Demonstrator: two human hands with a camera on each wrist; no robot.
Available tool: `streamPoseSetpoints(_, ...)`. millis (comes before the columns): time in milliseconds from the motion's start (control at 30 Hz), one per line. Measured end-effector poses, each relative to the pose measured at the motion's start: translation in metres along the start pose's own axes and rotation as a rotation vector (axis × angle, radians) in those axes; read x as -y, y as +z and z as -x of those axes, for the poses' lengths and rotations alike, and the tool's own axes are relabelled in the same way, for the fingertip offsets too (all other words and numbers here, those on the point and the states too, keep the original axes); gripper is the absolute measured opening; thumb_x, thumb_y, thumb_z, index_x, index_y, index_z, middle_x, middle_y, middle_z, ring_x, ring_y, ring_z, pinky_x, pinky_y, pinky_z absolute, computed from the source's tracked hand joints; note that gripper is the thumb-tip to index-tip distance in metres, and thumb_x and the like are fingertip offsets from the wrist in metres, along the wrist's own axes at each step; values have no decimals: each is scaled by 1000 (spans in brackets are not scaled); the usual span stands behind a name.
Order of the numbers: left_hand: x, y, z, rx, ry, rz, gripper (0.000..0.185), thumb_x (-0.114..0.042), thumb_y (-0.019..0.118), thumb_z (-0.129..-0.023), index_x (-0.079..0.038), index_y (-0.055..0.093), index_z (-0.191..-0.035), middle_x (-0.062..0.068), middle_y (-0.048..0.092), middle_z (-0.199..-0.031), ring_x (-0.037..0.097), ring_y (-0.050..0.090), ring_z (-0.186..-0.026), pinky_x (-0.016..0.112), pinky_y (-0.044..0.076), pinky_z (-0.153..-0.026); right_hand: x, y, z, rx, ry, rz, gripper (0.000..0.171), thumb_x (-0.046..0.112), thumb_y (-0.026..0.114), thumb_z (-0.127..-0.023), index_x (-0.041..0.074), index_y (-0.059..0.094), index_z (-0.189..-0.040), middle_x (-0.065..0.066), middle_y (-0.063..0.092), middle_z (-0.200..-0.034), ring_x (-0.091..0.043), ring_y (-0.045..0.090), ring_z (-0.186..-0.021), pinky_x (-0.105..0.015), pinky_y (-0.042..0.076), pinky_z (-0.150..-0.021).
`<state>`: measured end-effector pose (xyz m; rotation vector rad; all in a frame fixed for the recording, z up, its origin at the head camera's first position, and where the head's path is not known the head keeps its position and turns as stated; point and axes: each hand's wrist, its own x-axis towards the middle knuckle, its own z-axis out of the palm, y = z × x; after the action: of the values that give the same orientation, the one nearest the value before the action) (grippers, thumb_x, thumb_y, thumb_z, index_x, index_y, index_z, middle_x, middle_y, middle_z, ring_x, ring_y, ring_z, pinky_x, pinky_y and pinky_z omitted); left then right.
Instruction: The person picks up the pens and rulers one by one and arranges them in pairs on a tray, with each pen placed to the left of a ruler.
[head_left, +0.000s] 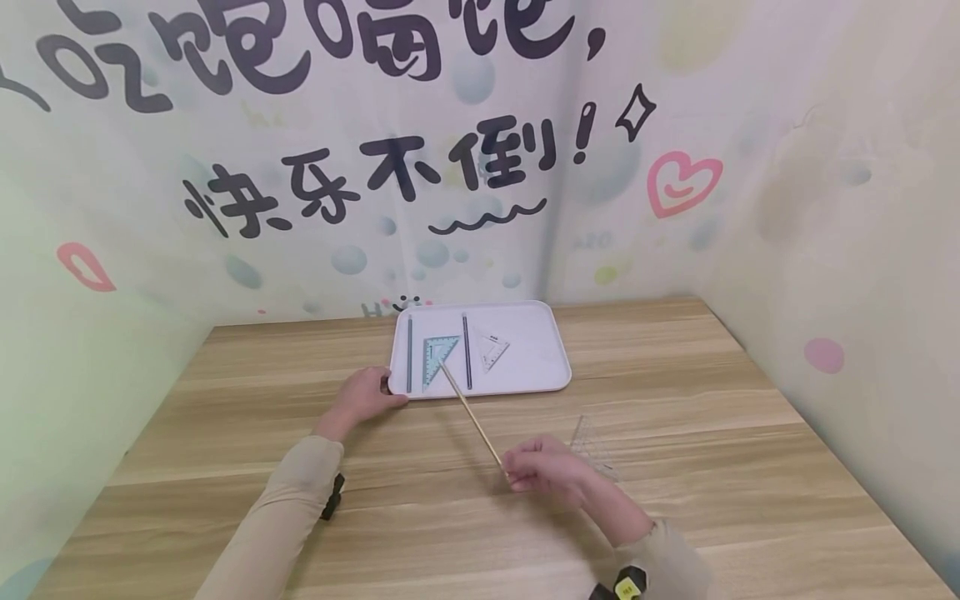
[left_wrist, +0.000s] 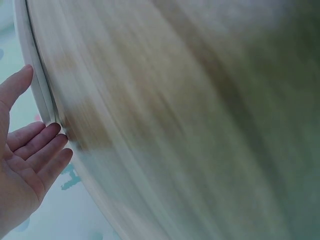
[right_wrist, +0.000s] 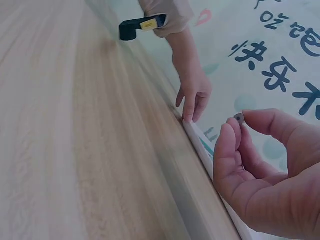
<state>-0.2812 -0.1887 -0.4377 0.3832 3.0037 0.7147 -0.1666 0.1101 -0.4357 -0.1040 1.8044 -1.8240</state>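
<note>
My left hand [head_left: 367, 395] is at the near left corner of a white tray [head_left: 525, 379], thumb along the front and fingertips by the left side. In the left wrist view that hand's fingers [left_wrist: 42, 150] are nearly straight against the tray edge. A slim gold-coloured pencil [head_left: 472, 419] is pinched by its near end in my right hand [head_left: 546, 468]; its far end reaches over a blue-green set square [head_left: 433, 360] in the tray. Whether it touches the set square, I cannot tell. The right wrist view shows the pencil's grey end [right_wrist: 239, 119] between thumb and fingers.
Also in the tray lie a grey-green pencil [head_left: 409, 354], a dark pencil [head_left: 467, 350] and a small clear set square [head_left: 493, 351]. Another clear set square [head_left: 592, 450] lies on the wooden table [head_left: 420, 517], partly behind my right hand. A printed wall [head_left: 315, 275] stands behind.
</note>
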Motion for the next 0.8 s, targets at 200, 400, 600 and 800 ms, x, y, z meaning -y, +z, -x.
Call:
streamPoseSetpoints(200, 1, 0, 0, 4, 8, 7, 29, -27, 72, -75, -4, 55, -77, 2, 45, -66, 16, 41, -64, 29, 32, -57, 8, -2, -8, -42, -19, -128, 15, 5, 57, -84, -6, 62, -92, -4, 63, -76, -10, 59, -69, -22, 49, -70)
streamPoseSetpoints(400, 1, 0, 0, 9, -2, 11, 29, -28, 72, -75, -4, 55, -78, 2, 46, -66, 16, 41, -64, 29, 32, -58, 16, -5, -17, -86, -47, -208, 10, 2, 54, -85, -4, 61, -89, -3, 63, -73, -8, 59, -66, -19, 48, -66)
streamPoseSetpoints(600, -1, 0, 1, 15, -14, 15, 28, -28, 72, -76, -4, 56, -80, 3, 47, -68, 16, 42, -65, 29, 33, -58, 19, -8, -25, -132, -55, -247, 11, 1, 53, -86, -5, 60, -91, -2, 63, -71, -7, 59, -64, -18, 48, -63)
streamPoseSetpoints(800, -1, -1, 1, 16, -18, 21, 28, -27, 72, -76, -5, 56, -81, 3, 48, -68, 16, 42, -65, 29, 33, -59, 21, -12, -30, -165, -71, -257, 13, 1, 52, -86, 5, 61, -78, -1, 63, -71, -7, 59, -66, -18, 48, -65)
